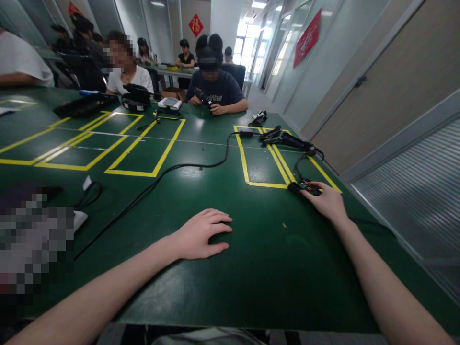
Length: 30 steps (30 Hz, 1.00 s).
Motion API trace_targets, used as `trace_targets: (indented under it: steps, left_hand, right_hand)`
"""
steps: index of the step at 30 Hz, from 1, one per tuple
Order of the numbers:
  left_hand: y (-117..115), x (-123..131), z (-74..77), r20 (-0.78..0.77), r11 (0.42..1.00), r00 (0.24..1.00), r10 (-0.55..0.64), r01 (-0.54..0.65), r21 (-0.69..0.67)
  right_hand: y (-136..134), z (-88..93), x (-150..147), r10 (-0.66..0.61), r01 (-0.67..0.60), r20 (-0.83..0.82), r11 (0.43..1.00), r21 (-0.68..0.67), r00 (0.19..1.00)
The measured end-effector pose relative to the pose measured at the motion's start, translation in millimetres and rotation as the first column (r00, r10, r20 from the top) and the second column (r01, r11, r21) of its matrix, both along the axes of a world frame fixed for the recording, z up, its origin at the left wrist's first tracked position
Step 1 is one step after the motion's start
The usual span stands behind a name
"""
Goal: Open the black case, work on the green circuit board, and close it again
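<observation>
My left hand (204, 235) lies flat on the green table (251, 282), fingers apart and pointing right, with nothing in it. Over to the right, my right hand (328, 201) grips a small dark device (311, 188) with thin wires showing, near the corner of a yellow tape outline (266, 185). Touching or close beside that device is a black piece (295, 189). A thin cable runs from it up toward a dark jointed tool-like object (287, 140) lying across the tape. The exact kind of device is too small to tell.
A long black cable (172, 167) crosses the table to a black adapter (246, 134). Black cases (136, 98) and a white device (170, 103) stand at the far side. Opposite, a person (219, 91) holds a dark tool. A pixelated area covers the left edge.
</observation>
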State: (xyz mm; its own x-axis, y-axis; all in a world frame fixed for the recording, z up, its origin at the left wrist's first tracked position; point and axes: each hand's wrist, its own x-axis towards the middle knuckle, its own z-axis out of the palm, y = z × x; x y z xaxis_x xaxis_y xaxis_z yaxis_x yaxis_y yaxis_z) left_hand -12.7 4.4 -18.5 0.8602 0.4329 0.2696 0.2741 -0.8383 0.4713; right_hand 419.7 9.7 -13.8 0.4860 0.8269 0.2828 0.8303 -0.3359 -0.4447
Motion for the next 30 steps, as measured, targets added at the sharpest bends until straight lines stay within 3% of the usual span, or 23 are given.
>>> trace_targets:
  steps: [3, 5, 6, 8, 10, 12, 13, 18, 24, 30]
  left_hand:
    - [0.1, -0.8, 0.3, 0.004, 1.000, 1.000, -0.001, 0.001, 0.004]
    - [-0.6, -1.3, 1.6, 0.034, 1.000, 0.999, 0.011, -0.012, 0.023]
    - [-1.3, -1.4, 2.4, 0.064, 0.999, 0.998, 0.022, -0.024, 0.043]
    - [-3.3, -0.8, 4.1, 0.136, 0.994, 0.990, 0.035, -0.048, 0.094]
    - [-6.0, 0.8, 4.9, 0.176, 0.991, 0.984, 0.014, -0.037, 0.129]
    - [-8.7, 2.9, 4.6, 0.167, 0.992, 0.986, -0.013, -0.008, 0.128]
    - [-9.9, 3.8, 4.2, 0.151, 0.993, 0.988, -0.014, -0.004, 0.116]
    - [-11.9, 4.8, 3.0, 0.086, 0.998, 0.996, 0.039, -0.042, 0.037]
    - [-8.3, 2.8, 3.3, 0.056, 0.997, 0.997, 0.058, -0.061, 0.045]
    - [-3.8, 0.4, 0.7, 0.064, 0.996, 0.994, 0.084, -0.085, 0.016]
  right_hand:
    - [0.0, -4.3, -39.3, 0.215, -0.215, -0.020, 0.977, -0.011, 0.976]
    - [-6.5, -6.3, -72.4, 0.449, -0.448, -0.029, 0.893, 0.054, 0.893]
    - [-12.0, -6.7, -89.9, 0.573, -0.569, -0.027, 0.818, 0.086, 0.819]
    - [-25.9, -6.1, -123.5, 0.790, -0.784, -0.041, 0.613, 0.095, 0.612]
    - [-40.4, -4.2, -151.0, 0.917, -0.914, -0.061, 0.399, 0.077, 0.395]
    - [-51.3, -2.1, -168.2, 0.958, -0.958, -0.056, 0.284, 0.050, 0.281]
    - [-54.7, -1.3, -172.7, 0.966, -0.966, -0.046, 0.257, 0.039, 0.255]
    - [-55.0, -0.1, -169.9, 0.968, -0.967, 0.056, 0.239, 0.094, 0.244]
    - [-48.6, -1.6, -170.1, 0.930, -0.960, 0.256, 0.227, 0.164, 0.264]
    - [-45.4, -0.9, -169.9, 0.913, -0.940, 0.231, 0.317, 0.122, 0.338]
